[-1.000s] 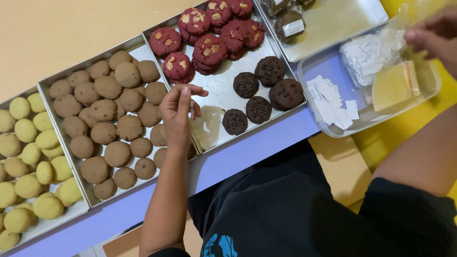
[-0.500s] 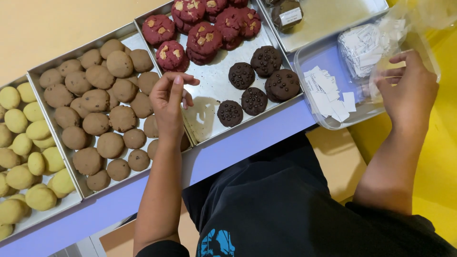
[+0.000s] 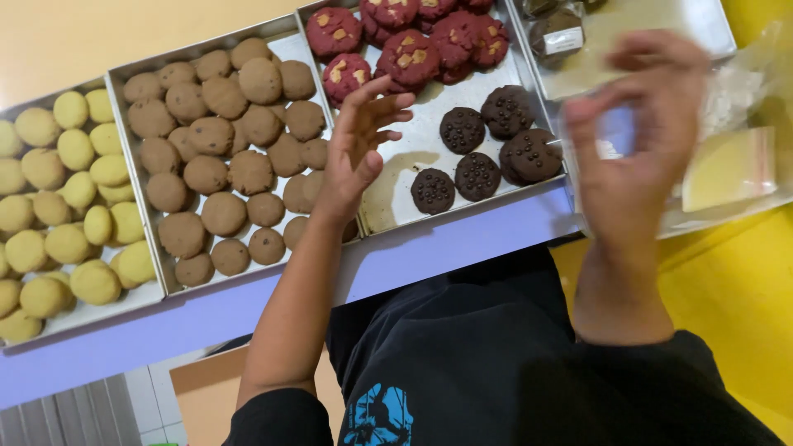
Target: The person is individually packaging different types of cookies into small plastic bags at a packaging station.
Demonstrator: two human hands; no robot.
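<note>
Left hand [image 3: 357,147] spread over metal tray [image 3: 396,194], round dark chocolate-chip cookies [image 3: 479,175] beside it

Single head-worn view, looking steeply down from close above the seated person's lap onto the near edge of the worktop [image 3: 462,248]; the baking trays [image 3: 153,289] run slantwise across the upper frame.

Bright even light, soft shadows, right hand [image 3: 632,140] motion-blurred
</note>
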